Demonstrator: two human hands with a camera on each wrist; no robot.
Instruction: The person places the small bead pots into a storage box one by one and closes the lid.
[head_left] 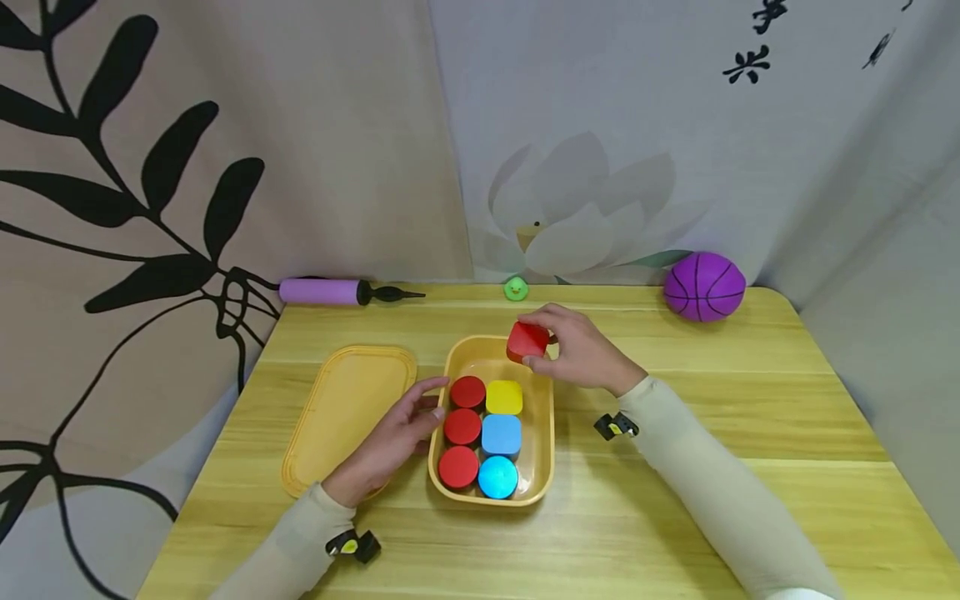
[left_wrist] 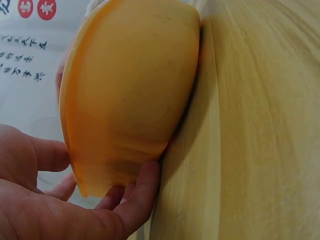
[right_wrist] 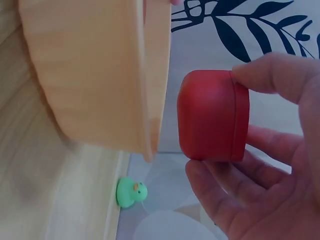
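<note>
A yellow-orange plastic container stands uncovered on the table. In its left column are several round red pieces; beside them lie a yellow square piece, a blue rounded-square piece and a round blue piece. My left hand holds the container's left side, with fingertips against its outer wall. Above the container's far right corner, my right hand pinches a small red rounded-square box between thumb and fingers. A seam runs round this red box near one face.
The yellow-orange lid lies flat left of the container, partly behind my left hand. Along the table's back edge are a purple hand pump, a small green duck and a purple ball. A printed curtain hangs behind.
</note>
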